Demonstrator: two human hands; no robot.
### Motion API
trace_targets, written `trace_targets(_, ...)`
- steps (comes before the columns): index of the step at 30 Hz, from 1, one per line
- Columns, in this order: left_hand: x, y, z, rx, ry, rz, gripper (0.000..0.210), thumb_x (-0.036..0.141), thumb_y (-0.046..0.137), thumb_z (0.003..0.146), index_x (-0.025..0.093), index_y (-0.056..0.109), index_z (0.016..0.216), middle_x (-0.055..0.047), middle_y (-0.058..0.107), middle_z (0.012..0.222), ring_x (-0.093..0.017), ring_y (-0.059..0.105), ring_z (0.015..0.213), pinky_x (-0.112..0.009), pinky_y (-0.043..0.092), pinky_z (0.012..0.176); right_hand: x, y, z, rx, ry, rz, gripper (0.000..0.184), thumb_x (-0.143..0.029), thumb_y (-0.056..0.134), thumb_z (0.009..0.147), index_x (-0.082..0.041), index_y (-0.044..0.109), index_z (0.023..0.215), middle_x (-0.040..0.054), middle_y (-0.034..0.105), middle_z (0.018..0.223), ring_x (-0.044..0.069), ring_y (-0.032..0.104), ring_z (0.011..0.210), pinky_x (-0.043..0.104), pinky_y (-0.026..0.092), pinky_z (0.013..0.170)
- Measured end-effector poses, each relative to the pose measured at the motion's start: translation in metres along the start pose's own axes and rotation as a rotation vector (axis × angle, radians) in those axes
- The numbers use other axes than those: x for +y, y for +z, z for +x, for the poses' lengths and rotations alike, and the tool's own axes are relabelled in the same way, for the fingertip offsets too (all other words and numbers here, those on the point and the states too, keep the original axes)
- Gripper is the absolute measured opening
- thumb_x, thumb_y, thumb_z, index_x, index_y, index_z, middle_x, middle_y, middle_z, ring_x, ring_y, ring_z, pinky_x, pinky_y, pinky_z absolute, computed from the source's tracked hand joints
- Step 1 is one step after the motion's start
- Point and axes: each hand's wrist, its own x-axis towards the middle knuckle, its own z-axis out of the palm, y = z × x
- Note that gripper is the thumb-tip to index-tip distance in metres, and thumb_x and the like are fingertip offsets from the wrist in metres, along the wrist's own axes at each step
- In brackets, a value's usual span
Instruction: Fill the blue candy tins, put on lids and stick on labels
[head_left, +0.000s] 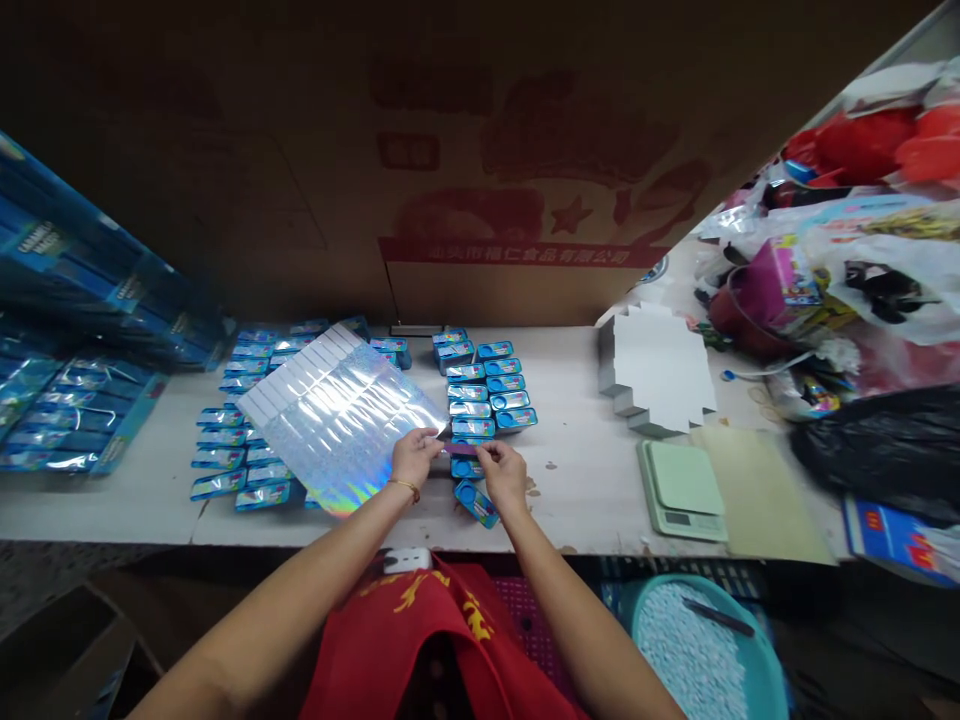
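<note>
My left hand (412,460) and my right hand (504,474) are close together over the table, fingers pinched at opposite ends of a thin purple shiny strip (460,450). Below the strip stand rows of small blue flat packs (470,409) with rounded ends. One loose blue pack (476,503) lies tilted just in front of my hands. A silvery holographic sheet (345,415), marked into narrow strips with white ends, slants beside my left hand. It partly covers more of the blue packs (221,457) on the left.
A large cardboard box (450,295) walls off the back. To the right are a stack of white card cutouts (664,365), a pale green scale (684,485) and a black plastic bag (885,450). A turquoise tub (645,600) of small pale pieces sits below the table edge. Blue display boxes (112,270) stand left.
</note>
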Motion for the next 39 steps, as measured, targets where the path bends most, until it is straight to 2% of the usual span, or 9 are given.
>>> trace_targets(11, -0.029, 0.009, 0.013, 0.058, 0.104, 0.222, 0.027, 0.019, 0.060, 0.058, 0.014, 0.057, 0.085, 0.002, 0.060, 0.056, -0.012, 0.056, 0.054, -0.023, 0.044, 0.055, 0.003, 0.003, 0.010, 0.011, -0.141, -0.524, 0.018, -0.027, 0.045, 0.075, -0.018, 0.060, 0.072, 0.0017, 0.058, 0.072, 0.013, 0.051, 0.066, 0.023, 0.033, 0.059)
trace_targets(15, -0.035, 0.015, 0.016, 0.051, 0.122, 0.256, 0.028, 0.017, 0.059, 0.062, 0.014, 0.057, 0.089, -0.002, 0.064, 0.067, -0.013, 0.059, 0.061, -0.026, 0.046, 0.061, 0.006, 0.003, 0.004, 0.026, -0.255, -0.710, 0.023, -0.024, 0.040, 0.081, -0.018, 0.059, 0.092, 0.0041, 0.057, 0.082, 0.015, 0.050, 0.074, 0.024, 0.033, 0.064)
trace_targets(22, -0.017, 0.016, -0.011, 0.037, 0.229, 0.338, 0.022, 0.014, 0.058, 0.062, 0.017, 0.060, 0.084, -0.002, 0.065, 0.079, -0.013, 0.060, 0.069, -0.026, 0.047, 0.067, 0.004, -0.011, -0.008, -0.205, -0.597, -1.111, 0.041, -0.013, 0.044, 0.076, -0.025, 0.049, 0.115, 0.0063, 0.054, 0.089, 0.020, 0.047, 0.076, 0.031, 0.031, 0.064)
trace_targets(26, 0.026, -0.036, -0.013, 0.089, 0.485, 0.459, 0.028, 0.025, 0.047, 0.076, 0.021, 0.054, 0.103, -0.002, 0.061, 0.088, -0.012, 0.058, 0.071, -0.026, 0.046, 0.070, 0.016, -0.020, -0.002, -0.235, -0.721, -1.092, 0.040, -0.011, 0.041, 0.075, -0.026, 0.053, 0.110, 0.0062, 0.055, 0.088, 0.020, 0.049, 0.074, 0.032, 0.036, 0.064)
trace_targets(28, 0.050, -0.088, -0.005, 0.356, 0.575, 0.567, 0.035, 0.027, 0.050, 0.073, 0.020, 0.050, 0.108, -0.006, 0.056, 0.103, -0.017, 0.053, 0.094, -0.032, 0.040, 0.084, 0.025, -0.017, 0.005, -0.185, -0.816, -0.958, 0.032, -0.017, 0.040, 0.076, -0.024, 0.058, 0.102, 0.0072, 0.055, 0.094, 0.021, 0.051, 0.077, 0.034, 0.039, 0.065)
trace_targets(31, 0.071, -0.169, 0.003, 0.811, 0.426, 0.612, 0.048, 0.027, 0.054, 0.068, 0.012, 0.044, 0.113, -0.013, 0.047, 0.115, -0.024, 0.038, 0.113, -0.041, 0.027, 0.096, 0.025, 0.005, 0.025, -0.192, -0.976, -0.618, 0.030, -0.027, 0.038, 0.079, -0.021, 0.058, 0.100, 0.0081, 0.054, 0.100, 0.022, 0.054, 0.086, 0.035, 0.043, 0.074)
trace_targets(33, 0.070, -0.205, 0.003, 0.897, 0.289, 0.547, 0.053, 0.026, 0.055, 0.067, 0.009, 0.041, 0.115, -0.016, 0.045, 0.117, -0.025, 0.037, 0.114, -0.040, 0.026, 0.097, 0.012, 0.034, 0.046, -0.271, -0.986, -0.432, 0.033, -0.034, 0.038, 0.078, -0.023, 0.055, 0.103, 0.0074, 0.054, 0.104, 0.023, 0.054, 0.093, 0.036, 0.043, 0.081)
trace_targets(35, 0.060, -0.221, 0.002, 0.834, 0.220, 0.478, 0.057, 0.025, 0.057, 0.065, 0.008, 0.039, 0.117, -0.017, 0.043, 0.119, -0.024, 0.037, 0.114, -0.035, 0.026, 0.097, -0.009, 0.071, 0.070, -0.360, -0.897, -0.352, 0.037, -0.041, 0.040, 0.075, -0.026, 0.054, 0.105, 0.0072, 0.054, 0.107, 0.025, 0.053, 0.098, 0.039, 0.042, 0.085)
trace_targets(39, 0.034, -0.221, 0.010, 0.800, 0.043, 0.327, 0.066, 0.023, 0.061, 0.059, 0.012, 0.038, 0.120, -0.015, 0.040, 0.124, -0.025, 0.032, 0.119, -0.031, 0.021, 0.100, -0.054, 0.146, 0.112, -0.425, -0.615, -0.389, 0.046, -0.055, 0.049, 0.062, -0.029, 0.057, 0.099, 0.0118, 0.058, 0.098, 0.037, 0.053, 0.094, 0.053, 0.041, 0.079)
